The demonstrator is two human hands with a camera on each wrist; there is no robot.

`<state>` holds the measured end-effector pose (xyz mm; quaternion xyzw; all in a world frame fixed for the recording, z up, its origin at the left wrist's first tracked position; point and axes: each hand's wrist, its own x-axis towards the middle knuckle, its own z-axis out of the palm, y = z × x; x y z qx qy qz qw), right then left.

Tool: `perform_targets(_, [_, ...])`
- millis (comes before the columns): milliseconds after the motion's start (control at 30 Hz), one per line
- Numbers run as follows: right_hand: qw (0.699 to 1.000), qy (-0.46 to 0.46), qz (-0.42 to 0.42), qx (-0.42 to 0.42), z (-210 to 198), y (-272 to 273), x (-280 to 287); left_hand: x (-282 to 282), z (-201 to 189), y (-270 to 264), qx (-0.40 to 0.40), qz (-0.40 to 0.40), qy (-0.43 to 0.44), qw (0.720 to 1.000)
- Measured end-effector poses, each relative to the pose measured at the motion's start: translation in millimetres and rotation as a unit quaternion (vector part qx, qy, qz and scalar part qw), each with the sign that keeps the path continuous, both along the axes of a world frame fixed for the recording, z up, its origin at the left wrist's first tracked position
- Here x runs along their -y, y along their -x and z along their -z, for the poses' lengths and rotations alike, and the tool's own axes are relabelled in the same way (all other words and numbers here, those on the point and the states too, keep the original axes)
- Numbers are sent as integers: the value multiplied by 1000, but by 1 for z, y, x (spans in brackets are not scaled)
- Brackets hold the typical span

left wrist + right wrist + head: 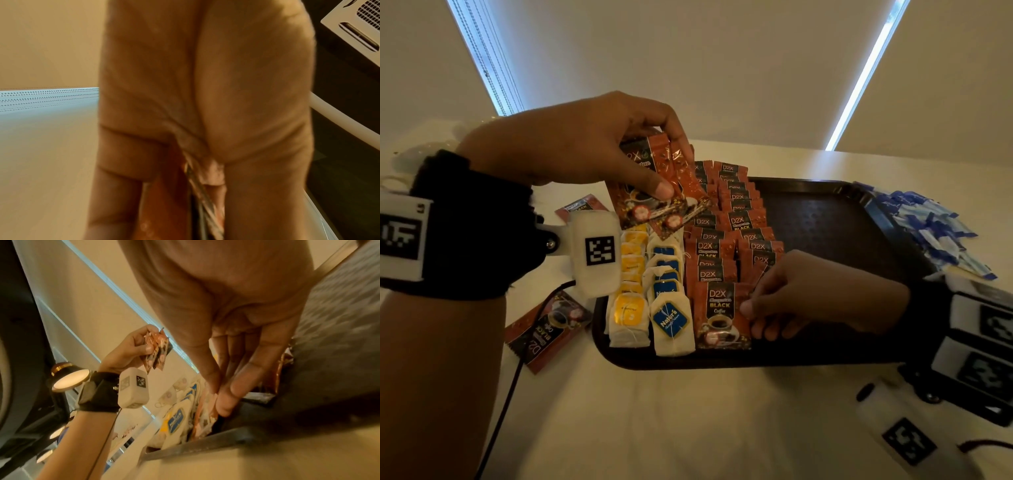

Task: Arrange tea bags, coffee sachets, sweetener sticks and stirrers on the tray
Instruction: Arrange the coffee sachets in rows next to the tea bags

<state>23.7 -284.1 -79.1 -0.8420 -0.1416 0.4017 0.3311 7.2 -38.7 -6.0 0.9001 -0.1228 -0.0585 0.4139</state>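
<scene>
Above the tray's [825, 356] far left corner, the left hand [585, 144] grips a few coffee sachets [654, 185]. At the near edge, the right hand [808, 294] pinches the front sachet [717, 315], beside the tea bags [671, 322].

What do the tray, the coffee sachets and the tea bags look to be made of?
Tray: dark, probably moulded plastic, with a matte dimpled floor and a raised smooth rim.
Coffee sachets: glossy printed film, likely plastic or foil laminate; the ones in the left hand catch highlights and have crimped ends.
Tea bags: off-white matte porous paper, slightly crumpled, with strings and glossy paper tags.
</scene>
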Motion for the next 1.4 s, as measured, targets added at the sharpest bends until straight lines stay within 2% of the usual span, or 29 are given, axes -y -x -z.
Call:
perform_targets(267, [990, 70, -62, 107, 3, -4, -15, 0, -1, 0, -2, 11, -10, 1000])
perform_targets(400, [958, 44, -138, 247, -5, 4, -16, 0, -1, 1, -2, 10, -11, 1000])
perform_targets(567, [923, 41, -245, 294, -4, 10, -24, 1, -1, 1, -1, 10, -11, 1000])
perform_targets(833, [907, 69, -276, 310, 7, 0, -30, 0, -2, 1, 1, 13, -12, 1000])
perform_targets(1300, [919, 57, -242, 307, 8, -8, -35, 1, 2, -3, -5, 13, -7, 1000])
perform_targets(1400, [933, 24, -196, 301, -5, -6, -32, 1, 3, -3, -5, 21, -5, 1000])
